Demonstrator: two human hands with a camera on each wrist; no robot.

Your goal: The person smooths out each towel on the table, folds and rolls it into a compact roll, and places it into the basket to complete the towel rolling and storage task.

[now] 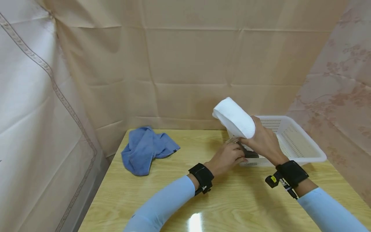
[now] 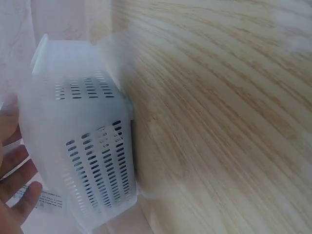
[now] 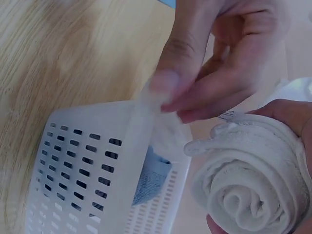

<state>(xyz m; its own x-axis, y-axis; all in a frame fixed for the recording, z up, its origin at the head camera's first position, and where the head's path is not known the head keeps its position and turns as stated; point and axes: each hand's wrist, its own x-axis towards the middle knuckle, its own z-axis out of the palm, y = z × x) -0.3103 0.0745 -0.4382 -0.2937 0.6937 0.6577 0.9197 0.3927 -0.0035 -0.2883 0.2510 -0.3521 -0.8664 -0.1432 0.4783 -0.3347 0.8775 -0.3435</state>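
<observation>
My right hand [image 1: 265, 141] grips a rolled white towel [image 1: 234, 117], held tilted over the left end of a white plastic basket [image 1: 307, 146]. In the right wrist view the towel's spiral end [image 3: 243, 195] faces the camera, with fingers wrapped round its side. My left hand [image 1: 227, 156] is at the basket's left rim, just below the towel. Its thumb [image 3: 168, 80] and fingers come together by the rim; I cannot tell what is between them. A printed white label [image 2: 48, 201] shows behind the left fingertips. A dark cloth [image 1: 250, 154] lies inside the basket near that hand.
A crumpled blue cloth [image 1: 147, 149] lies at the table's back left. The wooden table [image 1: 232, 206] runs back to a beige hanging cloth [image 1: 185, 64]. A pale patterned drape [image 1: 345, 106] borders the right side, and a white one [image 1: 34, 129] hangs left.
</observation>
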